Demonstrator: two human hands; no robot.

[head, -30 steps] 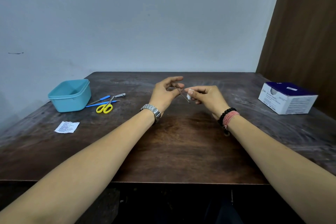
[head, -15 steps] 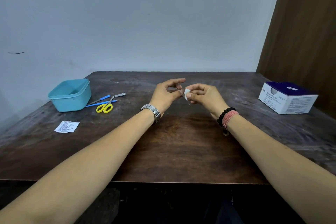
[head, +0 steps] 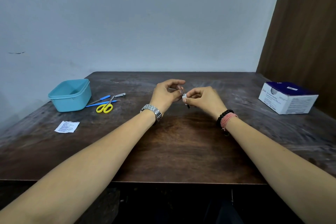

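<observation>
Left hand (head: pixel 164 94) pinches the upper end of a thin metal tool (head: pixel 188 106); right hand (head: pixel 203 99) pinches a small white swab (head: pixel 184 97) around its shaft, above the table (head: pixel 181 151)

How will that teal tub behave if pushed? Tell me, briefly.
The teal tub looks like thin plastic with nothing showing inside, so it is probably light. Its wide, low shape suggests it would slide on the table rather than tip. Its walls may flex slightly if squeezed.
</observation>
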